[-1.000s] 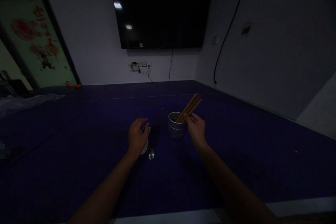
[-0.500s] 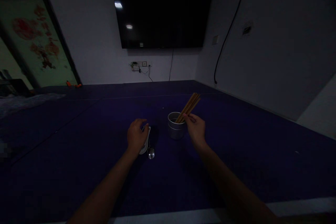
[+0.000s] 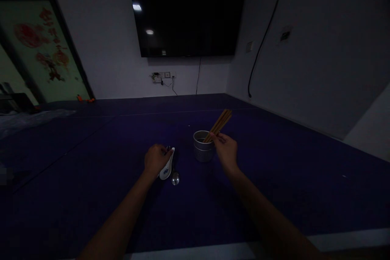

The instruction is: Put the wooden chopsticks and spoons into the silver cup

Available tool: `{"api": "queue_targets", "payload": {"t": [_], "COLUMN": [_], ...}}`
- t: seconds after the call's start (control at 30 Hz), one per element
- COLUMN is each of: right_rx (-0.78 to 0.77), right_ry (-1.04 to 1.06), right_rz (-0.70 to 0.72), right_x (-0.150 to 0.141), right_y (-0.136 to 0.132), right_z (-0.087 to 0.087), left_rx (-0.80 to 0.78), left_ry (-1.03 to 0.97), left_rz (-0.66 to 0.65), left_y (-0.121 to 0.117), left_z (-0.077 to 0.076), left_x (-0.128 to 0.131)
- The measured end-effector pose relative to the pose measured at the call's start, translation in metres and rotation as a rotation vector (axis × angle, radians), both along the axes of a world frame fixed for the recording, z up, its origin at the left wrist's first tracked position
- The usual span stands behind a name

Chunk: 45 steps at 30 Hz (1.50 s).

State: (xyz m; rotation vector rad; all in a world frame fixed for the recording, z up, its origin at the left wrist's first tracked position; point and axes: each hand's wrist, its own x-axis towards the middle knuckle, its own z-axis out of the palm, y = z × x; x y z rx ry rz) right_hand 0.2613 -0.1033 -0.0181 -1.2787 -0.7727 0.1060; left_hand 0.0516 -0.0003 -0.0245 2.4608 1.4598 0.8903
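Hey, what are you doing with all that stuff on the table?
A person is using both hands at a dark purple table. The right hand holds a bunch of chopsticks that leans in a metal cup. The left hand is at the handle of a white spoon; it's hard to tell whether it grips it. A metal spoon lies just beside that one.

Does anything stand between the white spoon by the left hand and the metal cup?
Yes, one low thing: the metal spoon lies just right of the white spoon, on the side toward the metal cup. Past it, nothing visible stands in between; the right hand is on the cup's other side, at the chopsticks.
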Motion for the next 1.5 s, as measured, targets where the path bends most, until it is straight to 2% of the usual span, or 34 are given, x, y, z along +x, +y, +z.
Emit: {"api": "queue_targets", "payload": {"t": [0.13, 0.37, 0.57, 0.73, 0.93, 1.0, 1.1, 1.17, 1.27, 1.33, 1.4, 1.5], "right_rx": [-0.035, -0.155, -0.181, -0.157, -0.166, -0.108, 0.106, 0.238, 0.337, 0.339, 0.297, 0.184], "right_ry": [-0.005, -0.048, -0.084, -0.069, -0.054, -0.056, -0.077, -0.148, -0.378, -0.589, -0.819, -1.051], "right_rz": [0.033, -0.009, -0.029, -0.010, -0.013, -0.071, -0.340, -0.502, -0.543, -0.468, -0.322, -0.116], "right_x": [-0.001, -0.002, -0.001, -0.003, -0.006, -0.007, -0.008, -0.009, -0.015, -0.023, -0.034, -0.049], "right_y": [0.000, 0.001, -0.001, -0.003, -0.004, -0.005, -0.010, -0.015, -0.023, -0.025, -0.024, -0.019], "right_z": [-0.001, -0.001, -0.001, 0.002, 0.005, 0.006, 0.010, 0.014, 0.016, 0.015, 0.012, 0.007], "left_rx": [-0.035, -0.091, -0.214, -0.261, -0.309, -0.293, -0.212, -0.146, -0.105, -0.146, -0.205, -0.203], "left_ry": [0.042, 0.130, 0.157, 0.080, -0.105, -0.206, -0.432, -0.635, -0.904, -1.005, -1.068, -1.071], "left_rz": [-0.031, -0.027, -0.027, -0.039, -0.103, -0.115, -0.100, -0.083, -0.080, -0.097, -0.147, -0.262], "left_y": [-0.002, -0.002, 0.001, 0.000, 0.005, 0.006, 0.004, 0.000, -0.010, -0.016, -0.020, -0.024], "left_z": [-0.001, -0.003, -0.002, -0.002, -0.006, -0.006, -0.002, 0.003, 0.014, 0.020, 0.024, 0.023], "left_x": [0.001, 0.003, 0.006, 0.007, 0.006, 0.005, 0.006, 0.007, 0.007, 0.007, 0.008, 0.010]}}
